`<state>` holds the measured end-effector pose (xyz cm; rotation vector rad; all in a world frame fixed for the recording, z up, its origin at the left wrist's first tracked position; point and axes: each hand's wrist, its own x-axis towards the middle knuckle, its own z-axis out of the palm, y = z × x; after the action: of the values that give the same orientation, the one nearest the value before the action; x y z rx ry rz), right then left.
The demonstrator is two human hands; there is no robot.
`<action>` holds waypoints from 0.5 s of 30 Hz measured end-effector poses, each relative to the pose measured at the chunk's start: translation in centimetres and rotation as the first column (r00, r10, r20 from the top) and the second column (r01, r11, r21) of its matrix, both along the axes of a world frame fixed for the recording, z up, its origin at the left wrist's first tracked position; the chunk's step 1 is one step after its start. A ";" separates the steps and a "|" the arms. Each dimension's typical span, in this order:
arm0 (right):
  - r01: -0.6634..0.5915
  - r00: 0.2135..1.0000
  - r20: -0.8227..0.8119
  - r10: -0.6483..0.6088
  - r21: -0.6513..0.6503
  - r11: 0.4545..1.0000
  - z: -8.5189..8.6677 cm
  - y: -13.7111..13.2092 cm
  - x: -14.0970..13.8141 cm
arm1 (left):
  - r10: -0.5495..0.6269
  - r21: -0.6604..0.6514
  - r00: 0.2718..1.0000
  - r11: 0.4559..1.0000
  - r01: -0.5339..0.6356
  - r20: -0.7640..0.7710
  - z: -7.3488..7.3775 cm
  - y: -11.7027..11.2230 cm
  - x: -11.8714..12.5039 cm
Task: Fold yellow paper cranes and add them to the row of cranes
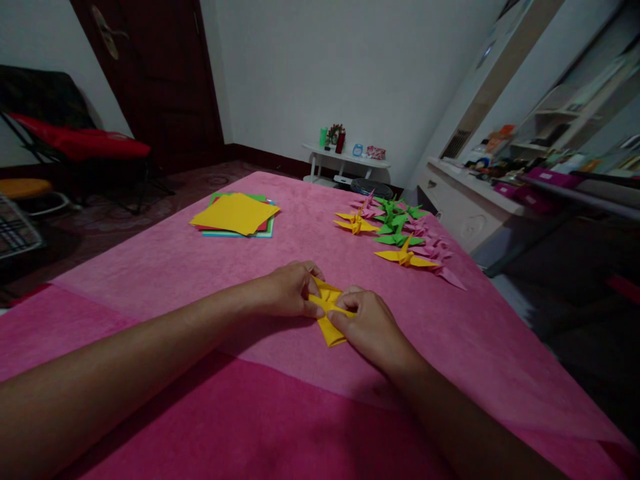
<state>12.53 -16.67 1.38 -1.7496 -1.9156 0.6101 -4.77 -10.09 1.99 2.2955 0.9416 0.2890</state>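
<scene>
A partly folded yellow paper (329, 319) lies on the pink cloth (200, 280) in front of me. My left hand (290, 290) pinches its left side, fingers curled closed on the fold. My right hand (367, 327) presses and grips its right side with thumb and fingers closed. Both hands touch the paper and nearly meet over it.
A stack of coloured paper squares (235, 215), yellow on top, lies at the far left of the cloth. Several folded paper cranes (400, 233) in yellow, green and pink lie at the far right. A white side table (345, 163), a dresser (465, 207) and a red chair (75, 143) stand around.
</scene>
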 end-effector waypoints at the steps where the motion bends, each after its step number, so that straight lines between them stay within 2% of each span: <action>1: -0.011 1.000 0.007 0.011 0.002 1.000 0.1 0.0 0.0 | 0.002 0.024 1.000 1.000 -0.001 -0.006 0.0 0.0 0.0; 6: -0.040 0.999 0.029 0.039 0.005 0.999 0.2 0.1 0.1 | 0.034 0.094 0.999 0.995 -0.031 -0.037 -0.2 -0.2 0.3; 11: -0.027 1.000 0.013 0.027 -0.003 1.000 0.0 0.0 0.2 | 0.131 0.127 0.991 0.984 -0.126 -0.032 -0.3 -0.5 0.7; 15: -0.030 0.999 0.023 0.030 0.006 1.000 -0.2 0.0 0.2 | 0.139 0.168 0.989 0.977 -0.131 -0.040 -0.2 -0.8 0.8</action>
<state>12.74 -16.69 1.19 -1.7335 -1.9605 0.5968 -4.01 -10.88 1.77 2.4026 1.1408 0.3793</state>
